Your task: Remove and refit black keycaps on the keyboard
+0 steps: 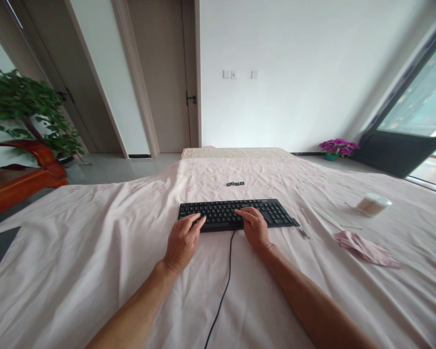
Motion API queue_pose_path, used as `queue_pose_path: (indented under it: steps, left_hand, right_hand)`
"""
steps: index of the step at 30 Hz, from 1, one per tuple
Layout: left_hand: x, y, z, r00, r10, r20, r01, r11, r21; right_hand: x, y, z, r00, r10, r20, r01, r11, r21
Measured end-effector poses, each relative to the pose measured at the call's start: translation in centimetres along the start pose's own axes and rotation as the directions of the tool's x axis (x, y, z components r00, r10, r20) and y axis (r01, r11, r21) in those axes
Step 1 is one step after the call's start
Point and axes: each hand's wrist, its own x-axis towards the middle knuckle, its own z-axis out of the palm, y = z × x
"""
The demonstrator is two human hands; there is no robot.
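Observation:
A black keyboard (218, 212) lies flat on the pink cloth, its cable (223, 295) running toward me from the front edge. My left hand (184, 237) rests at its left front part, fingers stretched over the keys and thumb apart. Over the right-middle keys lies my right hand (253, 225), with fingers extended to the left. Neither hand visibly holds anything. Several loose black keycaps (237, 183) sit in a row behind the keyboard.
On the right of the cloth (141, 271) are a clear tub of cotton swabs (374, 204), a crumpled pink rag (366, 248), a loose swab (305, 215) and a thin metal tool (304, 232) beside the keyboard. A dark flat device (0, 247) lies at the left edge.

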Motion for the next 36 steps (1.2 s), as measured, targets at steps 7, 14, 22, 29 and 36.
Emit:
queue_pose_path:
  steps: [7, 14, 22, 29, 36]
  left_hand:
    - [0.4, 2.3, 1.4, 0.972, 0.144, 0.187, -0.149, 0.989, 0.015]
    - [0.3, 2.2, 1.2, 0.977, 0.101, 0.187, -0.102, 0.995, -0.003]
    - [0.3, 2.3, 0.8, 0.975, 0.045, 0.217, -0.035, 0.998, -0.048]
    - [0.9, -1.5, 0.6, 0.976, -0.195, -0.099, 0.191, 0.981, -0.044]
    - [0.1, -5.5, 2.5, 0.775, -0.631, -0.006, 0.609, 0.751, -0.256]
  right_hand:
    - [-0.2, -0.9, -0.2, 0.992, -0.064, 0.111, 0.07, 0.996, -0.051]
    - [-0.3, -2.7, -0.4, 0.935, -0.138, 0.326, 0.183, 0.977, -0.113]
    - [-0.2, -4.0, -0.7, 0.917, -0.112, 0.383, 0.141, 0.989, -0.049]
    - [2.8, -0.6, -0.7, 0.994, 0.054, 0.097, -0.056, 0.998, 0.021]
    - [10.6, 4.3, 1.4, 0.941, 0.216, 0.262, -0.131, 0.943, -0.308]
